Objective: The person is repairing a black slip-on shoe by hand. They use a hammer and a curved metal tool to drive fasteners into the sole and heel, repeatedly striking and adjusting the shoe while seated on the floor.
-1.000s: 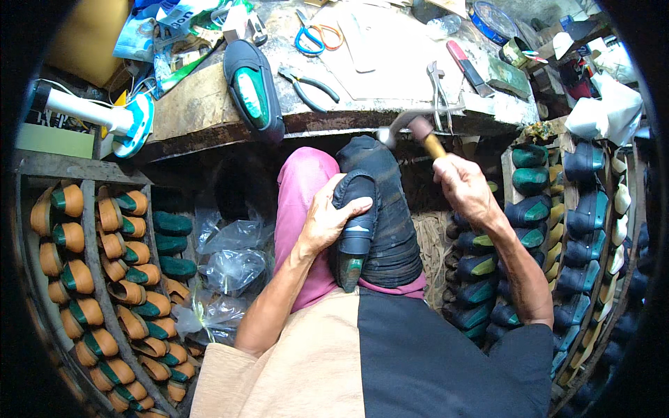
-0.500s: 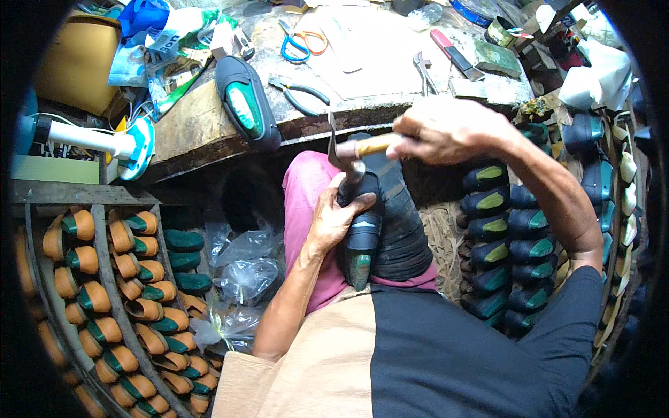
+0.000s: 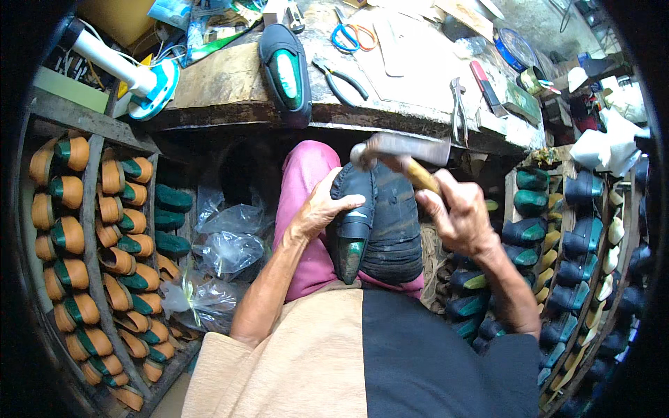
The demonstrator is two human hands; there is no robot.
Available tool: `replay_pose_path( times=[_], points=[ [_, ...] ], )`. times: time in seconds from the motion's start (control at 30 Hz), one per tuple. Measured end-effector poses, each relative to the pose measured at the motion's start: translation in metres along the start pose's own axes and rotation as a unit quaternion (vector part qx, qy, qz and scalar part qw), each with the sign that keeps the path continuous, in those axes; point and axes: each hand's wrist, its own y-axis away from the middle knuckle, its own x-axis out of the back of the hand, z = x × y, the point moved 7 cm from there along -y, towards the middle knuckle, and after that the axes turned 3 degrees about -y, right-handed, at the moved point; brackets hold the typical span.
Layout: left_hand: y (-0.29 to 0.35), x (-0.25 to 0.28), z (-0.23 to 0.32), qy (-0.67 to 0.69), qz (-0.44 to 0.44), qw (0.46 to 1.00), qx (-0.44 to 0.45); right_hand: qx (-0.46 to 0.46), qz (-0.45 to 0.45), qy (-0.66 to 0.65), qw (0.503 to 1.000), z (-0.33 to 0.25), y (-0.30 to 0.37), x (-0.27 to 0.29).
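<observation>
Fingers (image 3: 345,202) of left hand (image 3: 322,209) clamp dark shoe (image 3: 354,230) on lap; right hand (image 3: 460,216) grips hammer (image 3: 401,150) below bench (image 3: 418,104) front edge.

Black shoe sole with green inlay (image 3: 352,233), tan-handled hammer (image 3: 408,160), pink trouser leg (image 3: 306,209), beige-and-black shirt (image 3: 362,355), orange-and-green soles (image 3: 83,237), blue-and-orange scissors (image 3: 348,35).

Workbench (image 3: 230,76): shoe (image 3: 284,66), pliers (image 3: 339,79), scissors (image 3: 346,36).
</observation>
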Motion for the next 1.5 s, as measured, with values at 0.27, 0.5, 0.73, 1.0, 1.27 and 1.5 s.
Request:
replay_pose_path(
  times=[0.27, 0.5, 0.73, 1.0, 1.27, 1.5],
  points=[
    [0.003, -0.002, -0.006, 0.028, -0.009, 0.999, 0.028, -0.016, 0.106, 0.118, 0.987, 0.068, 0.015, -0.038],
    [-0.004, -0.005, -0.008, -0.012, 0.041, 0.999, 0.008, -0.128, 0.026, -0.005, 0.991, 0.087, 0.027, -0.062],
    [-0.01, -0.009, -0.016, 0.101, -0.008, 0.994, 0.045, -0.321, 0.116, -0.455, 0.823, 0.096, 0.08, -0.112],
    [-0.003, -0.049, 0.101, -0.174, -0.107, 0.972, -0.117, -0.337, 0.164, -0.522, 0.767, 0.079, 0.125, -0.09],
    [-0.007, -0.091, 0.114, -0.486, -0.037, 0.831, -0.269, -0.335, 0.337, -0.619, 0.625, 0.044, 0.18, -0.077],
    [-0.01, -0.095, 0.103, -0.519, -0.04, 0.81, -0.268, -0.361, 0.142, -0.688, 0.613, 0.019, 0.157, -0.112]
  ],
)
